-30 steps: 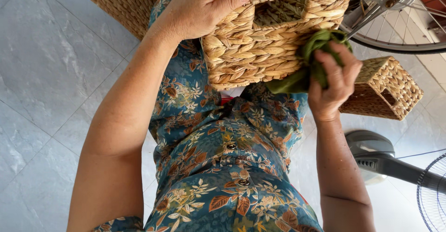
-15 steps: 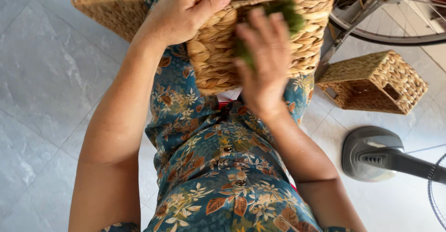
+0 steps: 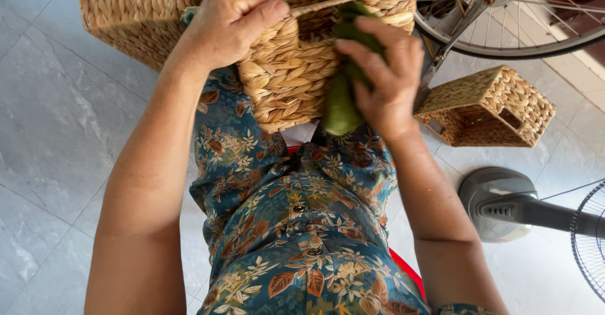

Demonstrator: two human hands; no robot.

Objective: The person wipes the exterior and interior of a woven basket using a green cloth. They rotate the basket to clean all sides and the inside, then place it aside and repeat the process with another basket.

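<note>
Tiled floor (image 3: pixel 57 132) bears baskets (image 3: pixel 488 110), fan base (image 3: pixel 498 204).

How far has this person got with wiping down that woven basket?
Done: nothing shows which parts are finished. In hand: the left hand grips the rim of the woven basket on the lap, while the right hand presses a green cloth against its side. Left: cannot tell; two more baskets, a large one and a small one, sit on the floor untouched.

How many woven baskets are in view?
3: one basket gripped on the lap, a second on the floor top left, a third by the wheel.
</note>
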